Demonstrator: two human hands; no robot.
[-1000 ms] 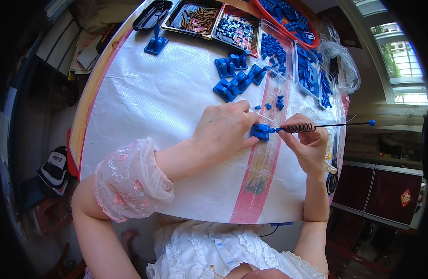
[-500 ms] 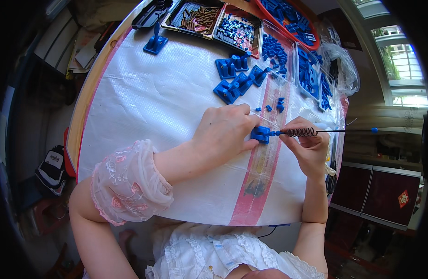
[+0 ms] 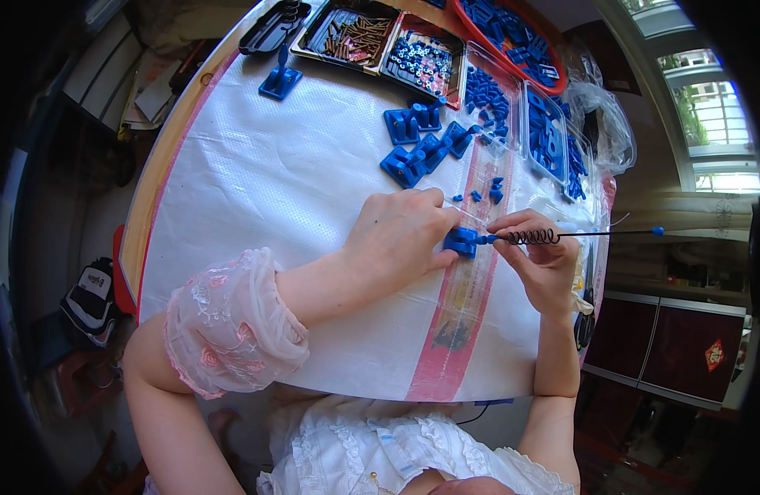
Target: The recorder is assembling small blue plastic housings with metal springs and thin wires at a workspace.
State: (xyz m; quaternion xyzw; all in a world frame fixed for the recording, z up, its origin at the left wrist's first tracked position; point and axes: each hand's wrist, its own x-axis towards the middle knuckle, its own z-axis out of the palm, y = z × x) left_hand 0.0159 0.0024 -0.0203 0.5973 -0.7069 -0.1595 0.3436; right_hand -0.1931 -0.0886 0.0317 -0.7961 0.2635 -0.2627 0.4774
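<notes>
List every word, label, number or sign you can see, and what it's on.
Black-and-white bag: lettering on its pale panel, which I won't copy.
Red diamond-shaped sign on the dark cabinet: a gold character, likewise not copied.
Pink-edged stripe on the white sheet: faint markings, too blurred to read.

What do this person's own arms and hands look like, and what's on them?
The left hand and right hand wear no gloves. Around the left forearm sits a gauzy, pale pink sleeve with gathered edges and pink flower embroidery; the right forearm has none. The top is white and ruffled.
</notes>
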